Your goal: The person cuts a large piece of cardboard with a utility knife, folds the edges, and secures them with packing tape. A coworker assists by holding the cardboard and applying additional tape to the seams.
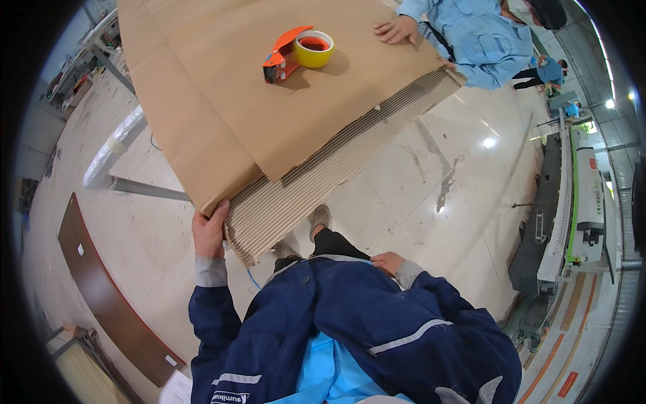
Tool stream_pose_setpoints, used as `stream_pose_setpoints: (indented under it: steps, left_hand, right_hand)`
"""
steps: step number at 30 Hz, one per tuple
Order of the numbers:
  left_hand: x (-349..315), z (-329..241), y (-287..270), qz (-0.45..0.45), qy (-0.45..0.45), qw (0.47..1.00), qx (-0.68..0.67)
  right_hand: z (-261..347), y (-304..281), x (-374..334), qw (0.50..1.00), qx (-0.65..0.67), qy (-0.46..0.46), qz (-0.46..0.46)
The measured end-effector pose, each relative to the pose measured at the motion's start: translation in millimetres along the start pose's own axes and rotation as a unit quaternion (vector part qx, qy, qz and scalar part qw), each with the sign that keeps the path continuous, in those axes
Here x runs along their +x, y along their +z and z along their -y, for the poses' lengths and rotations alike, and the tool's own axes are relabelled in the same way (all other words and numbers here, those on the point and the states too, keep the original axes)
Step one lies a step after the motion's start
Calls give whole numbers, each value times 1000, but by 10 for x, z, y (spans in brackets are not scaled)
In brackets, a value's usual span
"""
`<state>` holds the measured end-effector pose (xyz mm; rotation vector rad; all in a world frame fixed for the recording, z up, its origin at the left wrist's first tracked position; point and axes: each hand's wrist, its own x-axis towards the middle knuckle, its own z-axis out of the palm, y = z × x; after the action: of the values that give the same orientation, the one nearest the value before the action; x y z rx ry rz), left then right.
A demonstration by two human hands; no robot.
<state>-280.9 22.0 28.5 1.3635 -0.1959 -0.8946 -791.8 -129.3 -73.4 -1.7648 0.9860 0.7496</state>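
Observation:
A large brown cardboard sheet (202, 81) slants across the upper middle, with a corrugated strip (306, 202) showing along its near edge. My left hand (210, 232) grips its near left corner, thumb on top and fingers underneath. My right hand (388, 262) is at the hem of my dark blue jacket (350, 289), its fingers closed on the cloth. On top of the cardboard rests an orange tape dispenser (281, 57) carrying a yellow roll of tape (323, 54). At the far right edge, a co-worker's hand (397, 30) lies on the sheet.
A co-worker in a light blue shirt (481, 40) stands at the far side. On the floor at the left is a long brown board (101, 283), near a plastic-wrapped frame leg (114, 151). A long machine (565, 202) runs along the right, with other people beyond.

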Motion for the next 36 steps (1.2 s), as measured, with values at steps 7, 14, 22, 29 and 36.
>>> stream_pose_setpoints:
  steps: [7,14,22,29,36]
  left_hand:
    - [-269,-1281,413,35,354,833,424]
    - [940,-836,2449,292,318,627,648]
    - [1326,-382,2618,208,419,504,726]
    - [1113,-491,2588,174,365,575,711]
    - [812,-766,1516,295,348,594,663]
  right_hand:
    - [833,-1016,276,770,591,-149,-189]
    - [1928,-1434,1563,514,834,-122,-162]
    - [2874,-799,1941,432,879,-152,-131]
    - [3108,-938,1773,434,876,-179,-109]
    - [3129,-1220,1659,446,865,-214,-82]
